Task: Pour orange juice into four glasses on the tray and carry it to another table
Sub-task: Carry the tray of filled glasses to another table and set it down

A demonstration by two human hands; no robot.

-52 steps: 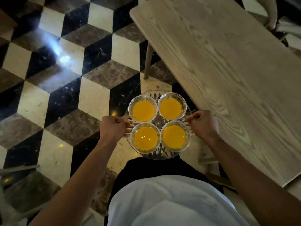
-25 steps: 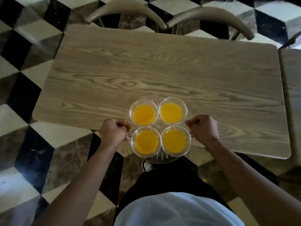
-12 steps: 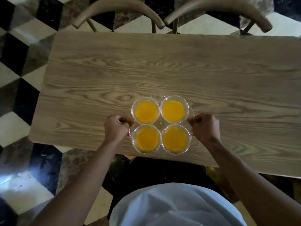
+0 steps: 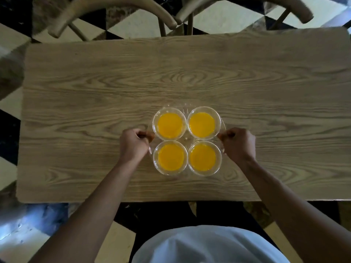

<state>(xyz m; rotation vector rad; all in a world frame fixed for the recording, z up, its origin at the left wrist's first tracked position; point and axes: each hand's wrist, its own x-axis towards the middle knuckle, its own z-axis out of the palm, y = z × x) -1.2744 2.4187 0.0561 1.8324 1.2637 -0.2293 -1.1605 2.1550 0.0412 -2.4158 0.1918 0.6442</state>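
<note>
Checkered floor [image 4: 133, 25] in black, cream and brown stone surrounds one light wood-grain tabletop [image 4: 95, 92]. Two curved chair backs [image 4: 114, 8] sit at its far edge.

Count: one clear glass tray [image 4: 185, 138], four glasses [image 4: 169, 123], two hands. Glasses stand in a two-by-two square on the tray, rims touching or nearly so. Each holds opaque orange juice [image 4: 202, 124], surfaces level, fill similar across all four.

Tray is transparent with a cut pattern visible between the glasses; it lies over the near-centre of the tabletop. Whether its base touches the wood cannot be told.

Left hand [image 4: 133, 145]: fingers curled in a closed grip on the tray's left rim. Right hand [image 4: 238, 143]: fingers curled in a closed grip on the right rim. All four glasses sit between the two grips, two beyond the knuckle line, two nearer the body. White shirt [image 4: 205, 245] at the bottom edge.
</note>
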